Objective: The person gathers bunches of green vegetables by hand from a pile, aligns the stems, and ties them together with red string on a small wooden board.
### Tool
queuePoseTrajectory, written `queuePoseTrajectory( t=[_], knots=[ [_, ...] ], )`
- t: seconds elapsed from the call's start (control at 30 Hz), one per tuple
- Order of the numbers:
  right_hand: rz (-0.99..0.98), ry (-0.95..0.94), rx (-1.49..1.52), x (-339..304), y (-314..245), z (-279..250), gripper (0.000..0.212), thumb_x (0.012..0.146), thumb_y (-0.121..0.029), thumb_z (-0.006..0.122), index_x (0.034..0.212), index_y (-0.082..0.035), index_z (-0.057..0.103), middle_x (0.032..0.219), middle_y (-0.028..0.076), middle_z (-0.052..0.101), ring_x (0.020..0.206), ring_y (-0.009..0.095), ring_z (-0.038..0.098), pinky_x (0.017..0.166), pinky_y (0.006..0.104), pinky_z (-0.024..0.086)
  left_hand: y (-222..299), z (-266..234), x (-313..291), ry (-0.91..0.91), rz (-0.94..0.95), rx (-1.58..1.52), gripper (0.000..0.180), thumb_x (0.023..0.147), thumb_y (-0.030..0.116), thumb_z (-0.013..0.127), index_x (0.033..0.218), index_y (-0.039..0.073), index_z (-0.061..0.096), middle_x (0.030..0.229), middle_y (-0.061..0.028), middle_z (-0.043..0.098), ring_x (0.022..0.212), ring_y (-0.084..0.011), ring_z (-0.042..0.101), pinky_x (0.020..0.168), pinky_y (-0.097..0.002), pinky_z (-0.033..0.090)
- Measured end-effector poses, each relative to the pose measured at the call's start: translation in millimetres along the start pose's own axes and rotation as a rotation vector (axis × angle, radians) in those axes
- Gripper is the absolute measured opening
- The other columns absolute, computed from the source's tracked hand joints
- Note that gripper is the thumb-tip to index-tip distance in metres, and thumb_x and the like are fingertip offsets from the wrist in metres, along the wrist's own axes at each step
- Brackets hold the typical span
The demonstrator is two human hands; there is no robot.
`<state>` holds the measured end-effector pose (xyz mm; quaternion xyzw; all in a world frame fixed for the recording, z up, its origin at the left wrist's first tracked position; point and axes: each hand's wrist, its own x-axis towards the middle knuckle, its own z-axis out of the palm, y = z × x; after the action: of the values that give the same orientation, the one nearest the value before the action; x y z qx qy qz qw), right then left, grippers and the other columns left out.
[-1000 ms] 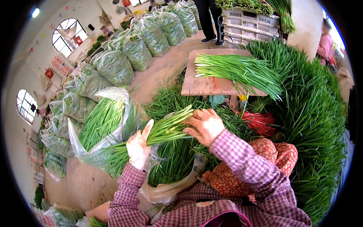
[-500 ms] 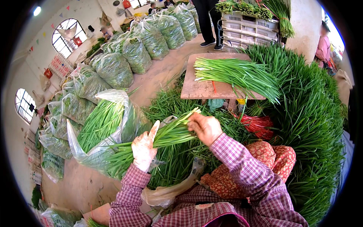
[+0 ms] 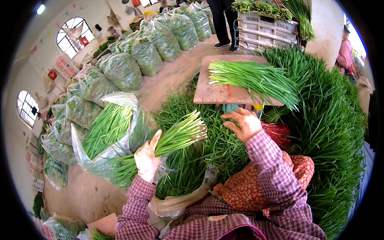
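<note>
My left hand [image 3: 146, 161] is closed round a loose bunch of garlic chives [image 3: 181, 137]. The bunch slants up to the right, its pale, brown-tipped root ends fanned out, and its green leaf ends hang down by the open plastic bag [image 3: 90, 166]. My right hand [image 3: 245, 125] is apart from the bunch, to its right, fingers spread and bent with nothing visible in them. Beyond that hand, a second heap of garlic chives [image 3: 248, 78] lies across a low board [image 3: 206, 95], its pale ends to the left.
A tall mass of green chives [image 3: 332, 132] stands at my right. Red ties [image 3: 278, 135] lie below the board. Loose leaves [image 3: 216, 150] cover the ground before me. Filled plastic bags [image 3: 120, 72] line the left. Stacked crates [image 3: 266, 32] and a standing person [image 3: 224, 20] are at the back.
My right hand has let go of the root ends and moved right, its fingers opening. The bunch stays in my left hand, its ends now fanned out.
</note>
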<state>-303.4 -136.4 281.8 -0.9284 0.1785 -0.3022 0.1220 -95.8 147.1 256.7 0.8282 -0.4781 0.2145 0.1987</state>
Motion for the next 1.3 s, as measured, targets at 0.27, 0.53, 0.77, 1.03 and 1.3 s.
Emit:
queuePoseTrajectory(
  t=[0.27, 0.53, 0.77, 1.03, 1.3],
  knots=[
    [-0.011, -0.009, 0.101, 13, -61, 39, 0.019, 0.074, -0.033, 0.070, 0.079, -0.015, 0.068, 0.078, 0.005, 0.060, 0.081, 0.024, 0.059, 0.076, 0.0391, 0.044, 28, -10, 14, -0.061, 0.083, 0.157, 0.093, 0.054, 0.006, 0.071, 0.139, 0.028, 0.040, 0.072, -0.0048, 0.046, 0.063, -0.0239, 0.055, 0.060, -0.0354, 0.048],
    [0.010, -0.058, 0.098, 11, -46, 56, 0.010, 0.071, -0.019, 0.059, 0.069, -0.011, 0.064, 0.069, 0.007, 0.059, 0.071, 0.023, 0.060, 0.075, 0.0416, 0.047, 27, -10, 13, -0.131, 0.093, 0.259, 0.093, 0.057, 0.014, 0.074, 0.141, 0.025, 0.037, 0.072, -0.0042, 0.043, 0.063, -0.0223, 0.054, 0.060, -0.0349, 0.047],
    [0.164, -0.041, -0.284, -3, 42, 51, 0.013, 0.074, -0.020, 0.059, 0.073, -0.009, 0.064, 0.078, 0.008, 0.062, 0.082, 0.023, 0.061, 0.081, 0.0427, 0.046, 0, 10, 1, -0.038, 0.043, -0.008, 0.087, 0.068, 0.024, 0.075, 0.143, 0.022, 0.032, 0.093, -0.0042, 0.062, 0.075, -0.0211, 0.063, 0.069, -0.0298, 0.051],
    [0.488, -0.554, -0.183, -13, 53, 41, 0.024, 0.082, -0.038, 0.059, 0.096, -0.020, 0.067, 0.092, 0.007, 0.068, 0.092, 0.024, 0.063, 0.088, 0.0406, 0.044, 10, 5, 4, -0.691, -0.837, -1.246, 0.084, 0.069, -0.001, 0.074, 0.133, -0.013, 0.021, 0.098, -0.0159, 0.066, 0.092, -0.0221, 0.065, 0.092, -0.0325, 0.045],
    [0.089, -0.121, -0.018, -2, 21, 3, 0.040, 0.078, -0.023, 0.067, 0.117, -0.025, 0.058, 0.102, 0.004, 0.057, 0.102, 0.026, 0.054, 0.088, 0.0428, 0.044, 24, 19, 3, -0.862, -0.796, -1.328, 0.076, 0.070, 0.002, 0.072, 0.133, -0.010, 0.031, 0.091, -0.0144, 0.069, 0.095, -0.0195, 0.064, 0.093, -0.0314, 0.045]
  ],
)
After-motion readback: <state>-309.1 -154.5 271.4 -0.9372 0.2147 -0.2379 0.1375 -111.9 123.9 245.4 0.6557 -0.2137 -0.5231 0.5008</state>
